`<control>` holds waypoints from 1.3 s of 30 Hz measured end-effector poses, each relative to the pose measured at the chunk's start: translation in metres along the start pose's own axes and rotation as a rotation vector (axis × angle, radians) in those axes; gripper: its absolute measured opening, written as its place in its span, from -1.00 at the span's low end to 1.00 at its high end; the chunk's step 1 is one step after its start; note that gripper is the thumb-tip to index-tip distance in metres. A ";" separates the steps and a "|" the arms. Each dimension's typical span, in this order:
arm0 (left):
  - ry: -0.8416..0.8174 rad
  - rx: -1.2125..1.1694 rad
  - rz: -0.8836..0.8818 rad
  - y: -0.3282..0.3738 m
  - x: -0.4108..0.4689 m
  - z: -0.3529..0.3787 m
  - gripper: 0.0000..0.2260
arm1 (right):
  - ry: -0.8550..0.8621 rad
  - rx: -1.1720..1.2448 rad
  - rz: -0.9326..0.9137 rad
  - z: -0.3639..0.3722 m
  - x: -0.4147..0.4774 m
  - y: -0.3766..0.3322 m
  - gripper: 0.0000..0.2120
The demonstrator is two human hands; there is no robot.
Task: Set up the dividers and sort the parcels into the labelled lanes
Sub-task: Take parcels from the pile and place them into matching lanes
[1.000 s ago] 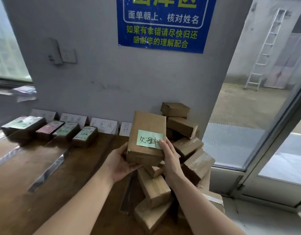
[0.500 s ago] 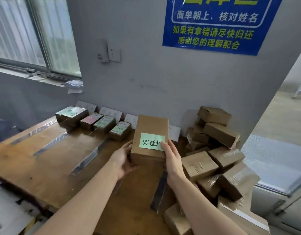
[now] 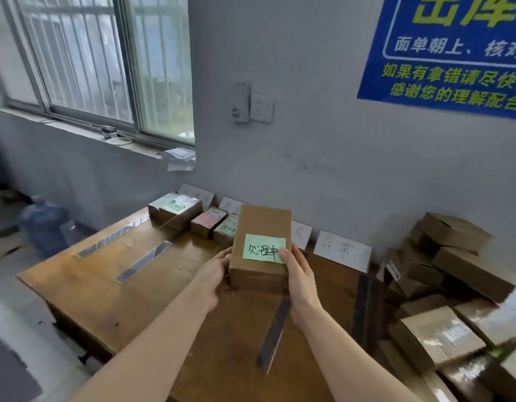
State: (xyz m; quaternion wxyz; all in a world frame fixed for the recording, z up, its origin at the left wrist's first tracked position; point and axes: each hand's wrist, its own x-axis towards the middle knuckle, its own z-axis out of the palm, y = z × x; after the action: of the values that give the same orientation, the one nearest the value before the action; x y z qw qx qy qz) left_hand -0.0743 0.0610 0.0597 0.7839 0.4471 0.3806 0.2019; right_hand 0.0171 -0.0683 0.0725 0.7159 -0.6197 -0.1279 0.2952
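Head view. Your two forearms come in from the bottom edge and meet at one brown parcel [image 3: 262, 224], held up over the middle of the table [image 3: 105, 285].

Your left hand [image 3: 214, 278] cups the parcel's left side. Its fingers curl round the left edge and go out of sight behind and under it. Your right hand [image 3: 301, 281] grips the right side, wrist straight. The thumb lies flat on the top face and its tip covers the lower right corner of the green note [image 3: 264, 248]. The other right fingers are hidden behind the box. So both hands are closed round the same parcel, with its top face tilted toward you and the handwritten note readable.

On the table, two clear dividers [image 3: 143, 261] lie to the left of the parcel. Two darker dividers [image 3: 272, 335] lie below it and to its right. All of them run front to back.

White label cards [image 3: 342, 250] lean against the wall at the back. Three sorted parcels [image 3: 175, 208] sit in front of the left cards, just beside one another.

The unsorted pile [image 3: 442, 338] is stacked loosely at the right end. It is well apart from your hands.
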 end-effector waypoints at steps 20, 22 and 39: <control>0.020 0.013 0.042 0.129 0.092 -0.192 -0.67 | -0.133 -0.108 0.006 0.246 0.100 0.045 -0.53; 0.033 0.011 0.045 0.139 0.105 -0.202 -0.67 | -0.165 -0.123 0.000 0.259 0.112 0.045 -0.55; 0.262 0.118 0.031 0.201 0.232 -0.302 -0.65 | -0.218 -0.201 0.144 0.395 0.223 0.089 -0.42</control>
State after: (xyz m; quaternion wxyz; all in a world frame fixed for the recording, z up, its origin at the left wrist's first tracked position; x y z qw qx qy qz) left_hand -0.1583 0.4823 0.0412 0.6968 0.4679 0.4839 0.2478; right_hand -0.0465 0.3873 0.0244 0.6090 -0.6601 -0.1890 0.3971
